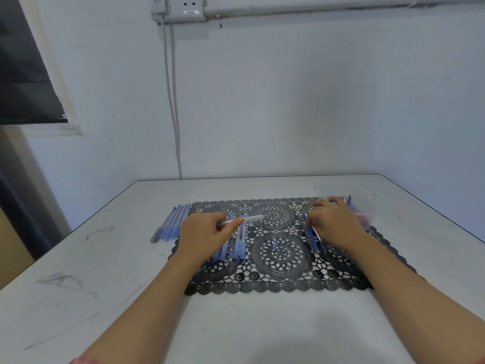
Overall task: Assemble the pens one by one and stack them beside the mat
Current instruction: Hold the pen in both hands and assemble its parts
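Note:
A black lace mat lies in the middle of the grey table. My left hand hovers over its left part, shut on a clear pen barrel that points right. My right hand rests on a bundle of thin blue refills on the mat's right side, fingers bent over them; whether it grips one I cannot tell. Several blue pen caps lie on the mat under my left hand. A row of assembled blue pens lies on the table just left of the mat.
A clear plastic box with red and blue parts stands at the mat's far right corner, behind my right hand. The table meets a white wall at the back, where a cable hangs from a socket.

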Demonstrator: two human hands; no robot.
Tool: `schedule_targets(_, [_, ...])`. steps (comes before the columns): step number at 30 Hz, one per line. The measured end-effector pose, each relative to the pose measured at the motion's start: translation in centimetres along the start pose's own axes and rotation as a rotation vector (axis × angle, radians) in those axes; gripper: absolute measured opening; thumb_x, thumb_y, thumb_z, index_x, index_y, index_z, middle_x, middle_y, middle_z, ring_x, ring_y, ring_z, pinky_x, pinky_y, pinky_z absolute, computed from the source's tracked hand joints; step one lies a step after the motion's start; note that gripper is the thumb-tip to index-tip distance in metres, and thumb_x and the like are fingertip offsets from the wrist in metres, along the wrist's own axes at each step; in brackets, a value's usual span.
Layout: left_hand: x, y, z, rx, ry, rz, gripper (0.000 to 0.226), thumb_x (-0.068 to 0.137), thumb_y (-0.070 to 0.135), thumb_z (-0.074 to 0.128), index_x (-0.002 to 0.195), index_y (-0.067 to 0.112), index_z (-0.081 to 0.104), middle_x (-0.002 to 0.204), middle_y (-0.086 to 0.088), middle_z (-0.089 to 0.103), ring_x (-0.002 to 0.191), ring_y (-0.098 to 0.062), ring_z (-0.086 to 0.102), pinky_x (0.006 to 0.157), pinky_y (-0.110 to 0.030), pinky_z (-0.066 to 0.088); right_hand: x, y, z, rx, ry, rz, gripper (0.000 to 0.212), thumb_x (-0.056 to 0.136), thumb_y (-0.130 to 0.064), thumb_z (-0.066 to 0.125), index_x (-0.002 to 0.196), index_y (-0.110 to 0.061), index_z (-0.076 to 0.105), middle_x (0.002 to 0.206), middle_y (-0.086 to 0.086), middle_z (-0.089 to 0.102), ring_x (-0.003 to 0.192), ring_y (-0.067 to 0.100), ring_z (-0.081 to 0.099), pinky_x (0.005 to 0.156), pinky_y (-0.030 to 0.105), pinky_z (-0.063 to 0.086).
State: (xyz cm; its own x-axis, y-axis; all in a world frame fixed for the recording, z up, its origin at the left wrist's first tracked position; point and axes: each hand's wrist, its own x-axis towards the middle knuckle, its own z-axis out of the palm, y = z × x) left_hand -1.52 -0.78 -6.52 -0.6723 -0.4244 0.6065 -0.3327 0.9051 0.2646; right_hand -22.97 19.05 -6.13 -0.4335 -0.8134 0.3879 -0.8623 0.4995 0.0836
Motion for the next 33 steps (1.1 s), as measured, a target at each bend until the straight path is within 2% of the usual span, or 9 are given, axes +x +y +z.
schedule_targets(8, [0.0, -0.1, 0.2, 0.005, 0.003, 0.001, 0.062, 0.076, 0.076, 0.028, 0.047, 0.021, 0.031, 0.039, 0.005, 0.032, 0.039, -0.006, 0.031, 0.043, -0.02, 0.025, 0.1, 0.0, 0.1, 0.0, -0.008, -0.003, 0.023, 0.088, -0.019, 0.052, 0.093, -0.033, 0.071, 0.128, 0.001, 0.056, 0.126, 0.012, 0.041, 0.109, 0.034, 0.016])
schedule_targets(11, [0.1, -0.2, 0.3, 0.011, 0.004, 0.003, 0.063, 0.076, 0.076, 0.029, 0.047, 0.021, 0.032, 0.039, 0.005, 0.033, 0.039, -0.006, 0.031, 0.042, -0.021, 0.026, 0.2, 0.0, 0.2, 0.02, 0.011, -0.006, 0.022, 0.086, -0.018, 0.055, 0.09, -0.032, 0.071, 0.121, -0.001, 0.061, 0.123, 0.011, 0.044, 0.107, 0.034, 0.018])
schedule_targets(15, [0.1, -0.3, 0.4, 0.007, 0.005, -0.002, 0.063, 0.076, 0.076, 0.029, 0.047, 0.021, 0.033, 0.039, 0.005, 0.034, 0.039, -0.006, 0.032, 0.043, -0.022, 0.029, 0.3, 0.5, 0.1, 0.293, 0.265, 0.068, 0.023, 0.079, -0.001, 0.061, 0.082, -0.02, 0.073, 0.092, 0.0, 0.07, 0.099, 0.019, 0.058, 0.094, 0.039, 0.036])
schedule_targets(17, [0.1, -0.3, 0.4, 0.002, 0.002, -0.005, 0.063, 0.077, 0.076, 0.029, 0.047, 0.021, 0.033, 0.04, 0.005, 0.034, 0.039, -0.007, 0.032, 0.044, -0.023, 0.031, 0.4, 1.0, -0.1, 0.418, 0.389, 0.178, 0.029, 0.079, 0.007, 0.054, 0.083, -0.015, 0.072, 0.091, 0.006, 0.069, 0.092, 0.022, 0.059, 0.085, 0.035, 0.043])
schedule_targets(20, [0.1, -0.3, 0.4, 0.012, 0.003, -0.009, 0.063, 0.077, 0.076, 0.029, 0.047, 0.02, 0.033, 0.04, 0.005, 0.035, 0.039, -0.007, 0.033, 0.044, -0.026, 0.035, 0.1, 1.9, -0.5, 0.462, 0.467, 0.341, 0.031, 0.083, 0.008, 0.046, 0.087, -0.011, 0.071, 0.097, 0.009, 0.067, 0.09, 0.025, 0.059, 0.075, 0.027, 0.042])
schedule_targets(24, [0.1, -0.3, 0.5, 0.018, 0.002, -0.012, 0.063, 0.076, 0.076, 0.029, 0.047, 0.02, 0.033, 0.039, 0.004, 0.035, 0.039, -0.006, 0.032, 0.044, -0.025, 0.033, -0.3, 2.8, -1.0, 0.481, 0.379, 0.502, 0.032, 0.086, 0.002, 0.043, 0.092, -0.014, 0.07, 0.099, 0.005, 0.068, 0.089, 0.022, 0.06, 0.073, 0.029, 0.046])
schedule_targets(28, [0.1, -0.3, 0.4, 0.006, 0.011, 0.008, 0.063, 0.077, 0.076, 0.028, 0.047, 0.021, 0.031, 0.039, 0.005, 0.033, 0.039, -0.007, 0.032, 0.043, -0.023, 0.029, -0.1, 3.3, -1.6, 0.486, 0.225, 0.579, 0.032, 0.085, 0.0, 0.043, 0.082, -0.018, 0.07, 0.097, 0.006, 0.068, 0.079, 0.021, 0.06, 0.068, 0.031, 0.05])
schedule_targets(33, [0.0, -0.2, 0.3, 0.008, 0.016, 0.02, 0.063, 0.077, 0.076, 0.028, 0.047, 0.021, 0.031, 0.038, 0.005, 0.032, 0.038, -0.006, 0.031, 0.041, -0.02, 0.024, -0.5, 3.7, -2.7, 0.45, 0.145, 0.631, 0.032, 0.079, -0.001, 0.044, 0.08, -0.018, 0.071, 0.082, 0.003, 0.063, 0.065, 0.02, 0.055, 0.057, 0.025, 0.041])
